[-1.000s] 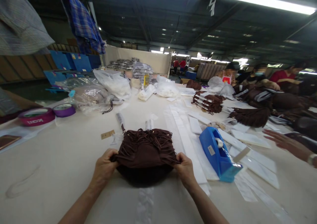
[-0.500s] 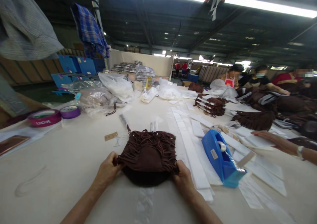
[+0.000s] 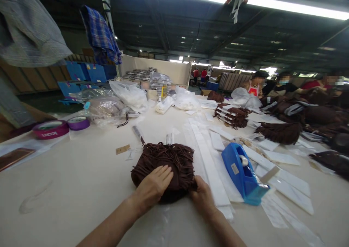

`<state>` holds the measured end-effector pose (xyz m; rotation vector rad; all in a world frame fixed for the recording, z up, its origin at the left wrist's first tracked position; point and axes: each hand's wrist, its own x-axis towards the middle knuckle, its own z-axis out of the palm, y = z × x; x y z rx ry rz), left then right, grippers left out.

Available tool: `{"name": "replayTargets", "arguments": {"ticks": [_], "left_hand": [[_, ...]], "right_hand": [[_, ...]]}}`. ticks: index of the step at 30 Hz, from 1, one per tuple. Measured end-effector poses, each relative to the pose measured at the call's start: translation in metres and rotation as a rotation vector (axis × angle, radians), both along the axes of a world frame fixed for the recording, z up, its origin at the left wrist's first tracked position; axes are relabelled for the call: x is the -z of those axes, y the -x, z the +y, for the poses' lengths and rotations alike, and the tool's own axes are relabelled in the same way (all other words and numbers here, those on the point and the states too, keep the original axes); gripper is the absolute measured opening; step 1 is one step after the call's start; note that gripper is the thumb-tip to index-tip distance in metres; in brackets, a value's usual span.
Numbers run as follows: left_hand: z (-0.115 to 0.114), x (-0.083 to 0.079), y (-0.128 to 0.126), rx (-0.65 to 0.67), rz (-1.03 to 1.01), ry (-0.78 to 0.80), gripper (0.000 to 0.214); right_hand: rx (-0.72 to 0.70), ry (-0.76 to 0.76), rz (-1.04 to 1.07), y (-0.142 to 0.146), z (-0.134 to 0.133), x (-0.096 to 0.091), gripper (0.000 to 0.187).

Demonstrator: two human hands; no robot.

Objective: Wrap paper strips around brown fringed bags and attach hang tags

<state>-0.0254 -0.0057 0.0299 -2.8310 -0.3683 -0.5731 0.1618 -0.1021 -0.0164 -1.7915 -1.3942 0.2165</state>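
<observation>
A dark brown fringed bag (image 3: 169,161) lies on the white table (image 3: 76,178) right in front of me. My left hand (image 3: 155,185) rests flat on top of the bag with its fingers stretched out. My right hand (image 3: 202,196) is closed on the bag's lower right edge. A clear plastic sleeve (image 3: 159,225) lies on the table under my forearms.
A blue tape dispenser (image 3: 244,174) stands right of the bag among white paper strips (image 3: 207,156). Pink and purple tape rolls (image 3: 51,128) sit at the far left. Clear plastic bags (image 3: 128,94) fill the back. More brown bags (image 3: 278,130) and seated people line the right side.
My left hand has let go of the bag's left edge and moved onto its top, lying flat. A co-worker's arm at the right has left the view.
</observation>
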Motion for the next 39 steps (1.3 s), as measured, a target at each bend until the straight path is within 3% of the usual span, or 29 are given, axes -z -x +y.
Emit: {"name": "replayTargets", "arguments": {"ticks": [3,5,8,10,12,14,17,19,21,25,28,32,36,39], "left_hand": [[-0.002,0.027,0.011,0.026,-0.07,-0.103,0.041],[-0.004,0.034,0.015,0.029,-0.109,-0.157,0.043],[-0.008,0.028,0.015,0.037,-0.058,-0.151,0.047],[-0.01,0.022,0.014,0.03,-0.009,-0.124,0.05],[-0.012,0.021,0.013,0.014,-0.017,-0.109,0.049],[-0.014,0.025,0.013,-0.01,-0.054,-0.107,0.045],[-0.019,0.031,0.015,-0.023,-0.093,-0.045,0.041],[-0.022,0.029,0.016,-0.024,-0.117,0.057,0.043],[-0.023,0.021,0.017,-0.035,-0.11,0.177,0.049],[-0.015,-0.004,0.015,-0.135,-0.021,0.394,0.04],[-0.008,-0.011,0.009,-0.249,-0.049,0.401,0.031],[-0.009,-0.003,0.0,-0.377,-0.101,0.346,0.033],[-0.018,0.01,-0.003,-0.521,-0.151,0.231,0.046],[-0.02,0.018,-0.002,-0.604,-0.159,0.122,0.048]], "right_hand": [[0.0,0.057,-0.016,-0.004,-0.004,-0.004,0.013],[0.025,0.095,-0.045,-0.004,-0.01,-0.015,0.018],[0.041,-0.023,-0.132,0.012,-0.019,-0.048,0.032],[-0.079,-0.19,-0.159,0.034,-0.02,-0.07,0.039],[-0.261,-0.258,-0.171,0.057,-0.014,-0.08,0.038],[-0.3,-0.239,-0.245,0.073,-0.004,-0.072,0.034],[-0.187,-0.211,-0.429,0.077,0.01,-0.037,0.035],[-0.154,-0.208,-0.5,0.072,0.013,-0.016,0.038],[-0.137,-0.196,-0.507,0.067,0.014,-0.008,0.039],[-0.102,-0.044,-0.48,0.068,0.015,-0.031,0.034],[-0.056,0.101,-0.486,0.073,0.022,-0.052,0.031],[0.022,0.204,-0.473,0.066,0.039,-0.055,0.032],[0.329,0.231,-0.355,0.036,0.04,-0.042,0.038],[0.481,0.087,-0.302,0.023,0.029,-0.042,0.038]]}}
